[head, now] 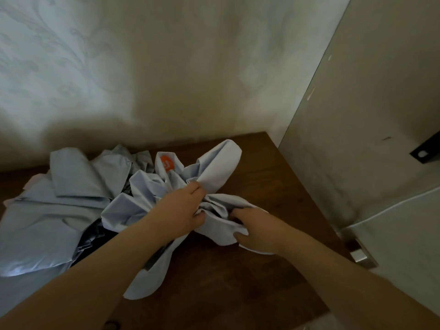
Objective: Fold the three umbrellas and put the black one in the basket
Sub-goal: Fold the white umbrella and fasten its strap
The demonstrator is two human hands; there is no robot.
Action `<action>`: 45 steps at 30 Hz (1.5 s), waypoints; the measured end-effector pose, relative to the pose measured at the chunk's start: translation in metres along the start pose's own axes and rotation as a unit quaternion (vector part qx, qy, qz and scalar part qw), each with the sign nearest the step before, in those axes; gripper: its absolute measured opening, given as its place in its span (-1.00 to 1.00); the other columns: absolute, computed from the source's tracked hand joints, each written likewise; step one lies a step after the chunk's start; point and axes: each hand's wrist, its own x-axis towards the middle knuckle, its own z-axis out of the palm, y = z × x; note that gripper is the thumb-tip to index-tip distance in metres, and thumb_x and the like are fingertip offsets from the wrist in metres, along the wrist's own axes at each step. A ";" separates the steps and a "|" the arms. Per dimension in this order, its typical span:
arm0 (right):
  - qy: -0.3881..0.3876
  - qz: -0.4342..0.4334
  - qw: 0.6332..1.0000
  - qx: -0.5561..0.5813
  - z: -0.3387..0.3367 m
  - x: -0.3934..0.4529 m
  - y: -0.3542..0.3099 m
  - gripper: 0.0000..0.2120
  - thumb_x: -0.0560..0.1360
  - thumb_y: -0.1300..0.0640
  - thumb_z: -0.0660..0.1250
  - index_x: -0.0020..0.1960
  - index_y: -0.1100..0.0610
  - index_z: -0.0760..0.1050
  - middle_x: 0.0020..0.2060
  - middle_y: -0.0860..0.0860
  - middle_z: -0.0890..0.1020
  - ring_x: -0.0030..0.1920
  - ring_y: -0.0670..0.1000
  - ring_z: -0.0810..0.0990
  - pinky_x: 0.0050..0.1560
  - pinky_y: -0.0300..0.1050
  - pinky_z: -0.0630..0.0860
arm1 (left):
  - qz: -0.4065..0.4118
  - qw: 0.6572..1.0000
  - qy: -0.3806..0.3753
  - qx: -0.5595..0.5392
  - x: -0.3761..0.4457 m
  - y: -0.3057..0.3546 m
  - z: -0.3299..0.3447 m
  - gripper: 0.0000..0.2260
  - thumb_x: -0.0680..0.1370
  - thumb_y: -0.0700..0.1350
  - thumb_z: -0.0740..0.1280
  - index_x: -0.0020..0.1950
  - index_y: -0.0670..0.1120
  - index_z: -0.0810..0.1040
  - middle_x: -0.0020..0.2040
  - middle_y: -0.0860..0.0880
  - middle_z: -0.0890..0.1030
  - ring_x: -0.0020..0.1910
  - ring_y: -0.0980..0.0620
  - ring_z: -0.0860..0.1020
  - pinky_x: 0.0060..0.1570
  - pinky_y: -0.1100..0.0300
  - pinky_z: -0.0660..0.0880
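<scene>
Early stage: left hand [184, 203] and right hand [253, 231] both clamped on pale umbrella [214, 172] canopy near table [273, 186] back-right corner, unfolded; second umbrella [71, 186] loose near left edge, basket unseen.

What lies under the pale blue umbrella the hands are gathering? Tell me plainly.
Under the pale blue umbrella shows the brown wooden table, and dark shiny fabric at its left edge. Anything beneath its bunched middle is covered by cloth and both hands.
</scene>
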 end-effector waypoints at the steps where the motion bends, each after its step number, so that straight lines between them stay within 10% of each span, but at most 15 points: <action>1: -0.026 0.013 0.999 -0.018 0.004 0.002 0.003 -0.65 0.55 0.08 0.23 0.33 0.05 0.37 0.19 0.02 0.53 0.16 0.04 0.50 0.14 -0.08 0.47 | 0.000 1.000 -0.002 -0.004 0.000 -0.001 -0.001 -0.66 0.69 -0.01 0.23 0.45 -0.04 0.38 0.46 -0.01 0.39 0.08 0.11 0.46 0.07 0.38 0.33; 8: -0.183 0.135 0.952 -0.206 -0.011 0.011 0.005 -0.56 0.55 0.09 0.24 0.42 0.06 0.30 0.26 0.09 0.47 0.24 0.13 0.44 0.27 0.04 0.41 | 0.021 0.999 -0.033 0.018 0.005 0.006 0.000 -0.66 0.70 -0.03 0.22 0.47 -0.05 0.39 0.49 -0.01 0.36 0.17 0.06 0.51 0.17 0.34 0.40; 15: -0.115 0.026 0.976 0.183 -0.011 0.002 -0.010 -0.65 0.54 -0.21 0.15 0.27 -0.12 0.37 -0.12 -0.20 0.47 -0.13 -0.20 0.46 -0.17 -0.35 0.36 | 0.019 0.999 -0.040 -0.001 0.007 -0.003 -0.003 -0.69 0.67 -0.02 0.27 0.40 -0.04 0.43 0.45 0.00 0.40 0.06 0.11 0.50 0.08 0.38 0.39; 20: -0.257 0.090 0.961 0.045 0.002 0.005 0.002 -0.14 0.30 -0.46 0.24 0.47 -0.07 0.18 0.39 -0.04 0.35 0.33 0.05 0.36 0.33 0.03 0.32 | 0.033 0.998 -0.059 0.009 0.005 -0.003 -0.001 -0.68 0.65 -0.03 0.31 0.40 -0.04 0.45 0.46 0.02 0.37 0.21 0.04 0.54 0.17 0.33 0.41; 27: -0.096 0.016 0.987 0.126 -0.005 0.007 -0.016 -0.44 0.43 -0.25 0.30 0.35 -0.04 0.37 0.21 -0.05 0.50 0.10 -0.07 0.48 0.16 -0.10 0.47 | 0.017 0.999 -0.043 -0.008 0.006 -0.002 0.000 -0.69 0.66 -0.03 0.30 0.39 -0.06 0.41 0.41 -0.03 0.45 0.04 0.12 0.46 0.11 0.34 0.43; 34: -0.199 0.175 0.962 -0.064 -0.007 0.010 -0.005 -0.28 0.35 -0.31 0.36 0.36 0.07 0.33 0.13 0.06 0.51 0.12 0.09 0.49 0.17 0.01 0.47 | 0.022 0.998 -0.058 0.010 0.005 0.001 -0.003 -0.69 0.66 -0.03 0.30 0.40 -0.04 0.45 0.44 0.00 0.41 0.26 0.03 0.54 0.25 0.31 0.45; 45: -0.042 0.021 0.998 0.038 -0.015 -0.017 0.011 -0.69 0.48 -0.05 0.34 0.21 -0.02 0.49 0.05 -0.08 0.60 -0.04 -0.13 0.56 0.00 -0.20 0.55 | 0.024 0.998 -0.042 0.028 0.001 -0.009 -0.005 -0.68 0.72 -0.03 0.21 0.48 -0.02 0.44 0.49 0.03 0.41 0.40 0.04 0.50 0.43 0.26 0.38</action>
